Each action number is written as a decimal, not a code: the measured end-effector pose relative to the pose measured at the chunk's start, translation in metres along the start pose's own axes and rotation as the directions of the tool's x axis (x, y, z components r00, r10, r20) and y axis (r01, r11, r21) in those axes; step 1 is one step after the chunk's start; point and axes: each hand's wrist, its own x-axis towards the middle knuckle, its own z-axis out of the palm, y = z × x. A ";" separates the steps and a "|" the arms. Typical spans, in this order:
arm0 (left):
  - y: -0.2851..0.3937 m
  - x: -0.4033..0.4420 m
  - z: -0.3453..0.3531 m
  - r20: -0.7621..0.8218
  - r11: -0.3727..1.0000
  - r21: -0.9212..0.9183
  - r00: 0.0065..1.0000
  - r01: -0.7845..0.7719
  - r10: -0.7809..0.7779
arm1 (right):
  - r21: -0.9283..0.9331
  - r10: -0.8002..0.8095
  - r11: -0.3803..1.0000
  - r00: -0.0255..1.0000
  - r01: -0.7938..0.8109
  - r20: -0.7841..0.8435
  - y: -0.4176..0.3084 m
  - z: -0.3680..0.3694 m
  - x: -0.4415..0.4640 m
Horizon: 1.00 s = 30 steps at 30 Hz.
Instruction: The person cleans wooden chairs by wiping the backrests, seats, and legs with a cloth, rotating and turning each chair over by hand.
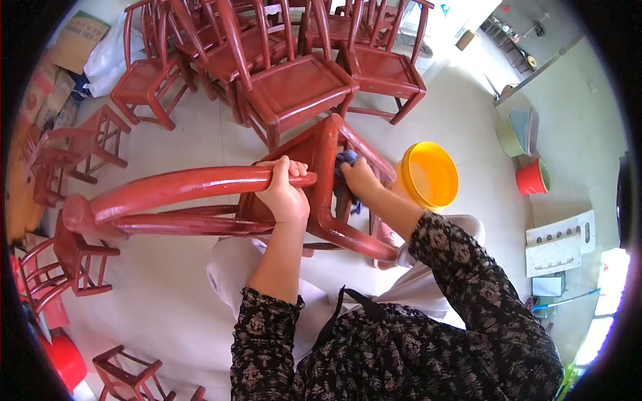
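A red wooden chair (326, 160) lies tipped on its side in front of me, its backrest pointing left and its legs to the right. My left hand (284, 189) is wrapped around the end of a curved backrest post. With my right hand (359, 180) I press a dark blue cloth (346, 160) against the chair's underside, by the seat frame and legs. Part of the cloth is hidden behind my fingers and the frame. A yellow bucket (433, 175) stands on the floor just right of my right hand.
Several red chairs (294, 87) crowd together ahead. Smaller red stools and chairs (80, 250) stand along the left side. Cardboard boxes (79, 41) and a white bag (115, 63) are at the upper left. A red bucket (531, 178) and a white rack (558, 242) are by the right wall.
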 end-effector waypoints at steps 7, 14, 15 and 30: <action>-0.004 0.008 0.006 0.006 0.996 0.000 0.996 0.090 -0.090 | 0.061 -0.054 0.997 0.995 0.049 0.080 0.028 -0.003 -0.069; -0.007 -0.001 0.010 0.085 0.998 0.009 0.995 0.058 -0.058 | -0.060 -0.053 0.997 0.997 0.056 0.065 0.028 -0.007 -0.020; -0.009 0.000 0.011 0.088 0.999 -0.003 0.995 0.054 -0.054 | -0.061 -0.052 0.997 0.996 0.056 0.066 0.027 -0.006 -0.018; -0.004 0.012 0.014 -0.040 0.998 0.005 0.997 0.064 -0.064 | 0.361 -0.107 0.928 0.994 0.095 0.015 0.033 0.004 -0.055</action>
